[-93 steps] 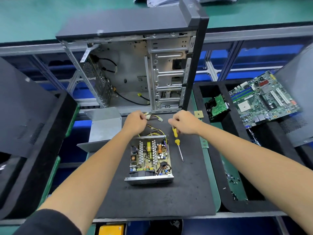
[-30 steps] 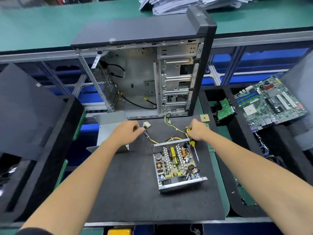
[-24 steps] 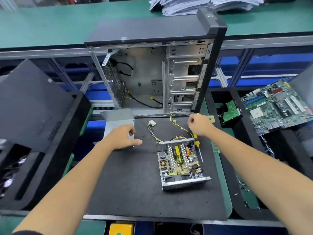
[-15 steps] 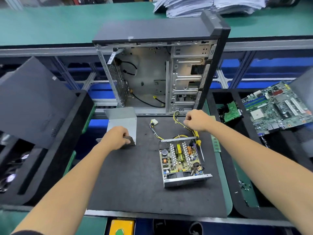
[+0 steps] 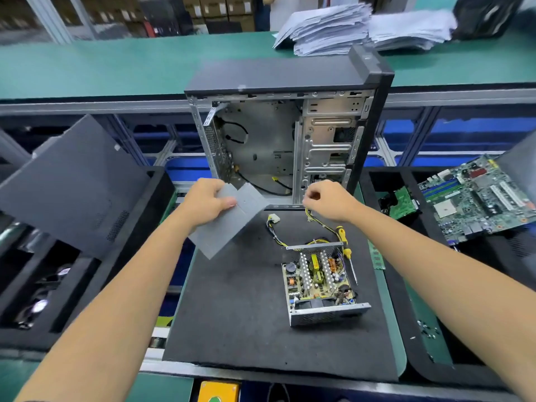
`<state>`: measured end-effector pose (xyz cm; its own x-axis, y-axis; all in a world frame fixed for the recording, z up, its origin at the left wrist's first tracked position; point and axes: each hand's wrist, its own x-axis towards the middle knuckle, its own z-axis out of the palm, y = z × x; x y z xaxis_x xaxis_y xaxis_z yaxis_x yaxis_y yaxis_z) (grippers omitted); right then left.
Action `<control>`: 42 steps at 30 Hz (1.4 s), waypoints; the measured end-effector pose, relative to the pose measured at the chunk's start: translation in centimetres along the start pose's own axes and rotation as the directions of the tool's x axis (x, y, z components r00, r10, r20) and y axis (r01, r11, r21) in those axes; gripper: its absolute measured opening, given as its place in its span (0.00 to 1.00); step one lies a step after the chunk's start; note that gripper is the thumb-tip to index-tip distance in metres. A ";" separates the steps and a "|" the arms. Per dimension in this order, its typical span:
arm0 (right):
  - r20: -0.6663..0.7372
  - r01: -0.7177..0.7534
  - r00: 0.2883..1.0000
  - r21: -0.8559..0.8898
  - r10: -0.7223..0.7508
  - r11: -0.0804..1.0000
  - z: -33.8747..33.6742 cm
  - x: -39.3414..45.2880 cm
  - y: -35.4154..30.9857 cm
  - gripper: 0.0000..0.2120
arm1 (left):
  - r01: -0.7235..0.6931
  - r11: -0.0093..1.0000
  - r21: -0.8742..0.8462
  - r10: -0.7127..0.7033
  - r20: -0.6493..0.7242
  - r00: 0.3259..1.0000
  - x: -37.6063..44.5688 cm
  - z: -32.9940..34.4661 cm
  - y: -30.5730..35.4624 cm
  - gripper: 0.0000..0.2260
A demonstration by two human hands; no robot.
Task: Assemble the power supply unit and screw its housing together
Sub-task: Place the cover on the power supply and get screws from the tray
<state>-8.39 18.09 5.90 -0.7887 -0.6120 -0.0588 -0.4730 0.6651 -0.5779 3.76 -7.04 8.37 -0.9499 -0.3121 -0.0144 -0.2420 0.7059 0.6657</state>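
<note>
Item, left of the open power supply [image 5: 320, 281]: left hand [image 5: 204, 203], thumb and fingers clamped on the grey metal cover [image 5: 232, 220]. Half a second ago this cover lay flat at the mat's [image 5: 237, 314] far left edge; it is now lifted clear and tilted, up and left of the supply.

Item, centre: power supply, board exposed, seated on the mat, unmoved.

Item, beyond the supply: right hand [image 5: 327, 201], fingers pinching the yellow-black wires [image 5: 319, 224], as before.

Item, touching the supply's right side: yellow screwdriver [image 5: 346, 252], lying unused.

Assessment: the housing's closing step appears begun; the cover must next go over the supply with the wires held clear, screws afterwards.
</note>
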 end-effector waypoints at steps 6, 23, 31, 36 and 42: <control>0.076 -0.092 0.995 0.432 0.066 0.897 -0.7 -0.4 -0.9 0.19 | 0.078 0.729 -0.680 -0.020 0.093 0.995 -0.2 -1.4 1.6 0.09; 0.313 -0.378 0.925 0.693 0.216 0.613 -3.1 -3.4 4.6 0.46 | 0.439 0.353 -0.826 -0.195 0.394 0.898 0.3 9.4 3.9 0.17; 0.214 -0.395 0.916 0.624 0.339 0.674 -4.1 -3.9 6.5 0.33 | 0.485 0.597 -0.639 -0.162 0.496 0.853 0.4 9.7 5.2 0.40; 0.258 -0.443 0.893 0.640 0.367 0.628 -4.5 -3.9 6.6 0.29 | 0.491 0.673 -0.553 -0.091 0.597 0.797 1.3 9.3 5.4 0.21; 0.434 -0.579 0.795 0.332 0.424 0.745 -7.7 -4.6 7.5 0.46 | 0.478 0.715 -0.510 -0.097 0.605 0.790 1.9 9.1 4.4 0.22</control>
<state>-11.29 29.22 8.12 -0.6567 -0.3903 -0.6453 0.2349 0.7072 -0.6668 -0.92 1.23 4.48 -0.8468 0.0693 -0.5274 -0.5265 0.0316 0.8496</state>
